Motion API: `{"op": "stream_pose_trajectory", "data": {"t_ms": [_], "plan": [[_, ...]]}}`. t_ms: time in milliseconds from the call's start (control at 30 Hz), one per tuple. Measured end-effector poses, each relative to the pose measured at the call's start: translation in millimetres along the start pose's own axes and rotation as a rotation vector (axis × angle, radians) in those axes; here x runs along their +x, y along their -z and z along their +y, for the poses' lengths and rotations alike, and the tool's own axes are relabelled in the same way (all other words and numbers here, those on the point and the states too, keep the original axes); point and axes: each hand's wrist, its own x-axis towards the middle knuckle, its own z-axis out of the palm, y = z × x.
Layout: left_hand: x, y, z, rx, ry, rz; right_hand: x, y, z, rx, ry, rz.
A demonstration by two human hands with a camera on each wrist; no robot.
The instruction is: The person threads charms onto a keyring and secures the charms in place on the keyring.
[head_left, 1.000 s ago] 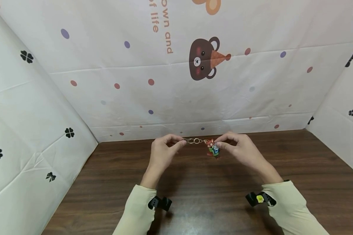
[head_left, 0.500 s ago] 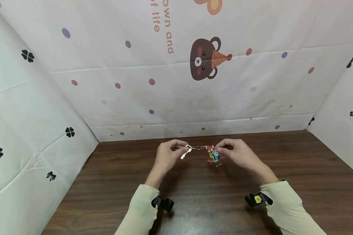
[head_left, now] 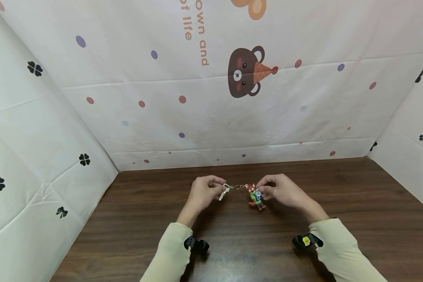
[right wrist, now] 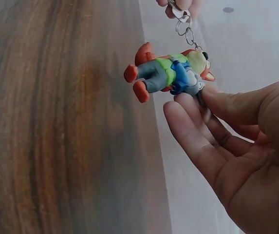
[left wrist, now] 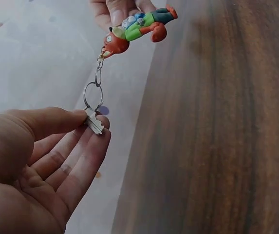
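A small silver key (left wrist: 95,124) hangs from a ring (left wrist: 93,96) with a short chain. My left hand (head_left: 205,191) pinches the key between thumb and fingertips. At the chain's other end is a fox figurine (head_left: 256,197), orange with a green top, dark trousers and a small blue-grey figure at its chest. My right hand (head_left: 281,190) pinches the figurine from the right, thumb and finger on the grey part in the right wrist view (right wrist: 193,87). Between the two hands the chain (head_left: 238,187) stretches nearly level, held over the table.
The dark wooden table (head_left: 246,250) spreads under both hands. White sheeting with a printed bear (head_left: 241,72) and dots rises behind it. More white sheeting with clover prints (head_left: 84,159) stands at the left and right sides.
Both hands have come down and nearer, carrying the keychain with them. The key, hidden at first, now shows below the left fingertips. Each hand keeps its hold.
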Motion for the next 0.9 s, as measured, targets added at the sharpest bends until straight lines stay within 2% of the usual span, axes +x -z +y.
{"op": "stream_pose_trajectory", "data": {"t_ms": [433,633,900], "plan": [[-2.7,-6.3,-10.8,0.02,0.09,-0.084,1.8,-6,10,0.054,-0.067,-0.032],[-3.5,-8.7,-13.6,0.05,0.091,-0.101,1.8,-8,10,0.039,-0.089,-0.032],[-4.0,-10.3,-16.0,0.065,0.088,-0.094,1.3,-9,10,-0.047,-0.084,-0.026]]}}
